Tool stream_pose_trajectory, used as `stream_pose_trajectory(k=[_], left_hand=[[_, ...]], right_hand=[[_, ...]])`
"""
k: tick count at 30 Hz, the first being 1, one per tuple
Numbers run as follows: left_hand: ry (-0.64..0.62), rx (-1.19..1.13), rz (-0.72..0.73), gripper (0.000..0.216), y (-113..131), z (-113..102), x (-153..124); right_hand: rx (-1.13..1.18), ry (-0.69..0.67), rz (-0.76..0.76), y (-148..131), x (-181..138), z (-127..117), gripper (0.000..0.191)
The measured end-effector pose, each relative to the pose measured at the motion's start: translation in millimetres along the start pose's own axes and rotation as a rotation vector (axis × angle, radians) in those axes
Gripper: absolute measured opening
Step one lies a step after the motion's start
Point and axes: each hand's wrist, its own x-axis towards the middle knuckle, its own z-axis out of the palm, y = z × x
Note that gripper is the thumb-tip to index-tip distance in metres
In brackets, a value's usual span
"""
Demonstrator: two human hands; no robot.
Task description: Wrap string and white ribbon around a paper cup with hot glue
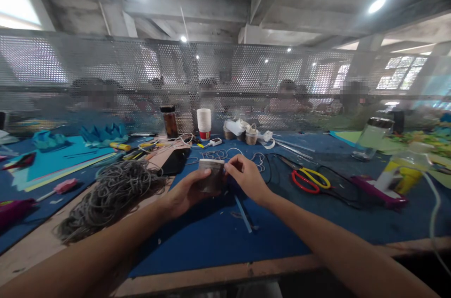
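My left hand [192, 190] is wrapped round a small paper cup [210, 178], its thumb pressed on the side. Dark grey cord seems to cover the cup's wall, and a white rim shows on top. At the cup's right edge, my right hand [248, 176] is closed in a pinch; what lies between its fingertips is too small to make out. A large tangle of grey cord [112, 194] lies left of my left forearm. Below my hands, a thin translucent strip [244, 213] rests on the blue table cover [197, 251].
Scissors with red and yellow handles [310, 179] lie to the right, near a spray bottle [405, 171] and a glass jar [372, 138]. Behind my hands stand stacked paper cups [204, 123] and a dark-lidded jar [169, 122]. A black phone [176, 161] lies left; a perforated screen [225, 68] rises behind.
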Motion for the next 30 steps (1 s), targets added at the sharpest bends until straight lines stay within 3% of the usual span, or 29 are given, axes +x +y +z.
stream_pose_trajectory(k=[30], left_hand=[[-0.051,0.109,0.065,0.035,7.2,10.7,-6.6]], right_hand=[[0.119,-0.047,0.054,-1.2,5.3,-3.9,0.014]])
